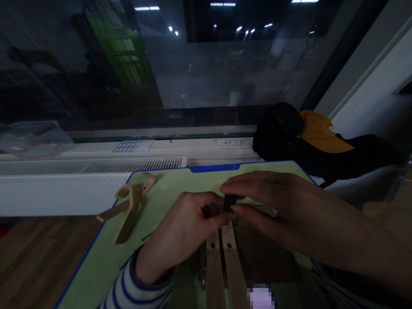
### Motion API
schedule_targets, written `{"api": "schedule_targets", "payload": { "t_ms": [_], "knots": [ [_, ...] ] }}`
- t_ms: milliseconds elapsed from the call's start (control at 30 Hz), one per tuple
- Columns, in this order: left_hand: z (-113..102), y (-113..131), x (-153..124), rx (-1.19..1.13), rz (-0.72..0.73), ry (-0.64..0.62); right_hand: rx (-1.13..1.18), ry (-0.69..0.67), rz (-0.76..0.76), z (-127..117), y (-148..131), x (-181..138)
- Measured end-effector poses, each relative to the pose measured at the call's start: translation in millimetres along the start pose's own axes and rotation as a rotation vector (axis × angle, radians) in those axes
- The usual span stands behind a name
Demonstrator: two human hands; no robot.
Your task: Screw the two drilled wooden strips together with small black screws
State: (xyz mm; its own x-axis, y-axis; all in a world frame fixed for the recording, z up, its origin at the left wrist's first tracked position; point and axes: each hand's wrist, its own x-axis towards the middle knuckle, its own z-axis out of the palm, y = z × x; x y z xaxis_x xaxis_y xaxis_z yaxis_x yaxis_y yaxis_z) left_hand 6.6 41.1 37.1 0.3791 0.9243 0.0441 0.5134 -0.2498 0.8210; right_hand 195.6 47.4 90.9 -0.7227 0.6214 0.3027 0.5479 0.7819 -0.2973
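My left hand (pixel 180 231) is curled closed at the top ends of two light wooden slats (pixel 222 262) that lie side by side on the green cutting mat (pixel 106 262). My right hand (pixel 270 206) reaches in from the right, thumb and forefinger pinched on a small black part (pixel 229 201) just above the slat ends. Both hands meet at that spot. What my left fingers grip is hidden by the hand. The slats have small holes near their tops.
Curved wooden pieces (pixel 130 206) lie crossed at the mat's far left corner. A black bag with an orange cap (pixel 318 133) sits at the back right. A white radiator grille (pixel 90 165) and a dark window run along the back. Wooden tabletop (pixel 35 253) shows at left.
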Motion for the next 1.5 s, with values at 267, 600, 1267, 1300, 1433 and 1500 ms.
{"api": "schedule_targets", "payload": {
  "t_ms": [267, 600, 1267, 1300, 1433, 1500],
  "knots": [
    [2.2, 1.0, 0.6, 0.029, 0.0, 0.036, 0.019, -0.024, 0.012, 3.1, 2.1, 1.6],
    [0.7, -2.3, -1.6, 0.013, 0.013, -0.062, -0.052, -0.003, 0.085, 2.8, 2.4, 0.7],
    [3.4, -5.1, 0.5, 0.033, -0.016, 0.022, -0.012, -0.053, 0.021, 0.3, 1.5, 0.7],
    [3.3, -4.3, 0.5, 0.025, -0.011, 0.028, -0.015, -0.05, 0.03, 0.6, 1.4, 0.9],
    [2.1, -1.3, -0.6, 0.011, 0.02, -0.007, -0.031, -0.009, 0.056, 2.1, 0.9, 1.1],
    [1.7, -0.8, -1.2, 0.001, 0.036, -0.03, -0.04, -0.008, 0.068, 2.8, 0.9, 0.8]
  ]
}}
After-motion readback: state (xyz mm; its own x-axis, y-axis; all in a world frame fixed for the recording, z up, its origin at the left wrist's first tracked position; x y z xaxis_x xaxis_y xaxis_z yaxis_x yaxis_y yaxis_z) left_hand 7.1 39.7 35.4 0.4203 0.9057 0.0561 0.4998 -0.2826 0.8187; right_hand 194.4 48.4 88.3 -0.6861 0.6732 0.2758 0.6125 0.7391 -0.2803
